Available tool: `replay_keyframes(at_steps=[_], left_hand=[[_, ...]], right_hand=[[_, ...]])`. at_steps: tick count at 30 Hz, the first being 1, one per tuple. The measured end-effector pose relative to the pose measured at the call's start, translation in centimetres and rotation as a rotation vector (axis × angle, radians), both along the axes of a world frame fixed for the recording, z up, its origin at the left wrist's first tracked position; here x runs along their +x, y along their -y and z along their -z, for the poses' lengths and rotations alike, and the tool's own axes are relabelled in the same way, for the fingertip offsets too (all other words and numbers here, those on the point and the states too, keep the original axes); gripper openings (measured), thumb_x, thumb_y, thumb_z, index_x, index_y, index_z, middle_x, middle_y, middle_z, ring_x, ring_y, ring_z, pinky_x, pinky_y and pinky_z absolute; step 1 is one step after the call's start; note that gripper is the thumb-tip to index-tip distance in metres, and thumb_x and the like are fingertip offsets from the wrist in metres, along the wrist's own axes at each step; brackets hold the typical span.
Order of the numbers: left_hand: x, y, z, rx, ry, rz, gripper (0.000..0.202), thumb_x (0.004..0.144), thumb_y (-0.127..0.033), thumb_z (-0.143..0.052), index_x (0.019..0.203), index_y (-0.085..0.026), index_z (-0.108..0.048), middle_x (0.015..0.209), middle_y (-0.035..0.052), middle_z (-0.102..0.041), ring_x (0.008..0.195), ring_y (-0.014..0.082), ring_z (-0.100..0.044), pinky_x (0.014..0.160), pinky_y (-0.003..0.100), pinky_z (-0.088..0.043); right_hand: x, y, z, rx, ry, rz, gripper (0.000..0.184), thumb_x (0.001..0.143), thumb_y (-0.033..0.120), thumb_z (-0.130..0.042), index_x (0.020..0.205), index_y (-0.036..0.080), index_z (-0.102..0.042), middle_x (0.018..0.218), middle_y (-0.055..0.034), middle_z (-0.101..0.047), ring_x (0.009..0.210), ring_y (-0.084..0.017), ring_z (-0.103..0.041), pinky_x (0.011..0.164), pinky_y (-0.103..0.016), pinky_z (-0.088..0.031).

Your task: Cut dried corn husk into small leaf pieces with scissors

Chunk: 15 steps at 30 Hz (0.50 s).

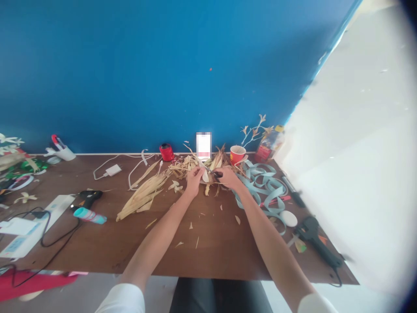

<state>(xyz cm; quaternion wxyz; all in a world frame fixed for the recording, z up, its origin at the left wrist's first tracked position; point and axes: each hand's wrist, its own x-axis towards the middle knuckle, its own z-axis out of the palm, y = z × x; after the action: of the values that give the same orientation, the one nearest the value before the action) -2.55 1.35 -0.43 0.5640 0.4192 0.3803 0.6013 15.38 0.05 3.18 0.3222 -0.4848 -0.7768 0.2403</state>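
My left hand point(194, 177) pinches a pale piece of dried husk point(205, 175) above the brown table point(208, 248). My right hand point(227, 177) is closed round small black-handled scissors point(215, 174), whose blades point at the husk piece. Both hands meet near the table's far middle. Behind them lies a pile of dried corn husks point(195, 165), and a longer bundle of husk strips point(141, 198) stretches to the left. Small husk scraps point(195, 234) dot the wood between my forearms.
Light blue ribbon loops point(263, 184) lie right of my hands, with a black glue gun point(314, 237) nearer the right edge. A red paper cup point(237, 154), a red round object point(167, 151) and a white charger point(112, 170) sit by the blue wall. Another glue gun point(87, 198) and cables lie left.
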Motion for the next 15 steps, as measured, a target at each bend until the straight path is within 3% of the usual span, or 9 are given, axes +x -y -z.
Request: replay_keyframes(at_steps=[7,15], left_hand=[[-0.01,-0.09,0.16,-0.022,0.031,-0.023,0.029,0.068,-0.040,-0.077,0.081,-0.015,-0.069,0.068,-0.0014,-0.059,0.057,0.0075,-0.048,0.053,0.020,-0.038],[-0.15,-0.11,0.35,-0.021,-0.003,-0.009,0.029,0.066,-0.042,-0.077,0.074,-0.015,-0.069,0.064,-0.0014,-0.058,0.054,0.0079,-0.047,0.050,0.021,-0.037]], right_hand=[[0.49,-0.04,-0.21,0.021,0.050,-0.025,0.018,0.074,0.026,-0.055,0.074,0.015,-0.070,0.060,0.0013,-0.058,0.060,-0.012,-0.049,0.059,-0.021,-0.037],[0.42,-0.14,-0.07,0.026,0.048,0.021,0.021,0.073,0.027,-0.058,0.082,0.015,-0.073,0.063,-0.0001,-0.062,0.061,-0.012,-0.051,0.061,-0.021,-0.039]])
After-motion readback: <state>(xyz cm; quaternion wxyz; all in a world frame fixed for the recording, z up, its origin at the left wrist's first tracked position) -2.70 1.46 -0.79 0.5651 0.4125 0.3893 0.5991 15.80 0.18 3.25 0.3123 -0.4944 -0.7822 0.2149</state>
